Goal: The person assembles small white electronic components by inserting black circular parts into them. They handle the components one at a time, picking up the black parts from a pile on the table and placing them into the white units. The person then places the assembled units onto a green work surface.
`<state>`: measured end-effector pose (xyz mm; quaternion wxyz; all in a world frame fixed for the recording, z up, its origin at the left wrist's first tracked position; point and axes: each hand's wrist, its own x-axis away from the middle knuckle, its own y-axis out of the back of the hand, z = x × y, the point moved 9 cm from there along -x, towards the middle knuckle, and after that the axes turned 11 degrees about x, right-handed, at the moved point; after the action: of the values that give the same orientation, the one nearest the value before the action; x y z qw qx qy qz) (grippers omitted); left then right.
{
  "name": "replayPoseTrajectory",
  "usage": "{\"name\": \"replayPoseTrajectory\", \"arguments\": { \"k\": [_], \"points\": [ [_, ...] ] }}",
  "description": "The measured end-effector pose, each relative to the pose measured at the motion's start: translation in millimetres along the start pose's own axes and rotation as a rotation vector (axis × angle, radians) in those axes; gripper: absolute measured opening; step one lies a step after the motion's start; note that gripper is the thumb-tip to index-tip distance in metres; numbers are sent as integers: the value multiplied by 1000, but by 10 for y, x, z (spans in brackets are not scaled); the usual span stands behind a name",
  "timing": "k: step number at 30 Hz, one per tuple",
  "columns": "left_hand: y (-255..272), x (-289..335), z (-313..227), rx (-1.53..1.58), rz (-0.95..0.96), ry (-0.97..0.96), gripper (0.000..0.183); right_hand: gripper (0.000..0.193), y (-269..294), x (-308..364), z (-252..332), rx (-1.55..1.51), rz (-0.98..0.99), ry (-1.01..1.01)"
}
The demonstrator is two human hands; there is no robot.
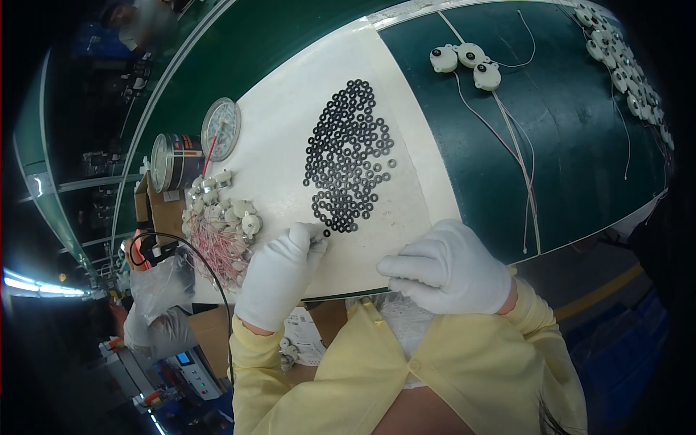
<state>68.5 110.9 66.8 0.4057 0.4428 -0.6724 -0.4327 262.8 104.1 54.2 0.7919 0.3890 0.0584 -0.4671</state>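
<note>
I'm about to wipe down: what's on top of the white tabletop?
Many black rings spread over the middle; at left, a heap of white round parts with pink wires, and a round dish at the edge. What lies under the heap or left hand is covered.

Black on white, pink on cream

The left fingers (310, 235) and right fingers (406, 268) are plain white, the sleeves (257, 362) behind them pale yellow. Beyond the left fingers, the rings (349, 154) are black, some greyer. The bench (415, 199) is white between the fingers, dark green past the right ones. Left of the left fingers, cream discs (250, 223) trail pink wires (220, 252).
</note>
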Motion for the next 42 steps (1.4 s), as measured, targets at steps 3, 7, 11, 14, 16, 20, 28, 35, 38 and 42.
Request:
{"name": "replayPoseTrajectory", "arguments": {
  "k": [3, 7, 11, 14, 16, 20, 28, 35, 38, 42],
  "points": [
    [-62, 75, 119, 119, -89, -46, 26, 23, 30, 0, 14, 4, -33, 1],
    [-273, 205, 543, 793, -237, 336, 25, 21, 0, -6, 7, 11, 1, -40],
    [-269, 348, 718, 1183, -371, 540, 34, 23, 6, 2, 5, -32, -78, -18],
    [-306, 462, 795, 1427, -521, 591, 44, 29, -43, 5, -30, -114, -44, -45],
    [-396, 524, 794, 1649, -515, 510, 46, 30, -107, -59, -55, -204, -50, -97],
    [-467, 511, 377, 1798, -431, 482, 48, 45, -234, -278, 143, -23, -121, -141],
    [-550, 453, -156, 1801, -287, 333, 63, 54, -213, -466, 465, 206, -122, -2],
    [-505, 358, -345, 1656, -176, 268, 62, 41, -65, -350, 487, 379, -202, 24],
    [-523, 374, -477, 1692, 45, 234, 59, 45, 195, -255, 307, 339, -107, -90],
    [-567, 433, -564, 1471, 173, -11, 47, 40, 863, -168, 71, 495, -245, -48]
  ]
}}
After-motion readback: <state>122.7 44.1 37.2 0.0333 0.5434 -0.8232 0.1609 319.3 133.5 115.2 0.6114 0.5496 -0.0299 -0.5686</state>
